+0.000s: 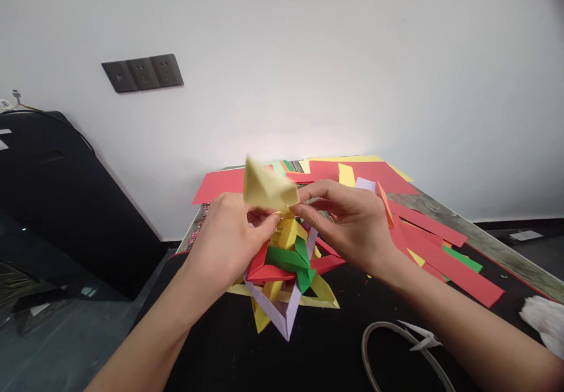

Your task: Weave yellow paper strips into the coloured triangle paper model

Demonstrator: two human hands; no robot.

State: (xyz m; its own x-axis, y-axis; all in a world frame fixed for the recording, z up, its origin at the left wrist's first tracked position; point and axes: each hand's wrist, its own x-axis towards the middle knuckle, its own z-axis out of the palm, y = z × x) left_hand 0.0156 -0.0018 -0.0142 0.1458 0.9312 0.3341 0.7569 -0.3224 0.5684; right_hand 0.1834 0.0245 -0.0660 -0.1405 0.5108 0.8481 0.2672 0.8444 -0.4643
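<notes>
A folded paper model of interlocking red, green, lilac and yellow strips is held above a black mat. My left hand grips it from the left, thumb and fingers pinched near its top. From the right, my right hand pinches a pale yellow folded paper piece at its lower right corner. That piece is slightly blurred and stands up above the model, between both hands. Its lower edge meets the model's yellow strips, but the fingers partly hide how they join.
Red paper sheets lie along the table's far side by the wall. Several red strips spread to the right. A white ring-shaped roll lies near the front, with crumpled white tissue farther right. The black mat covers the table's front.
</notes>
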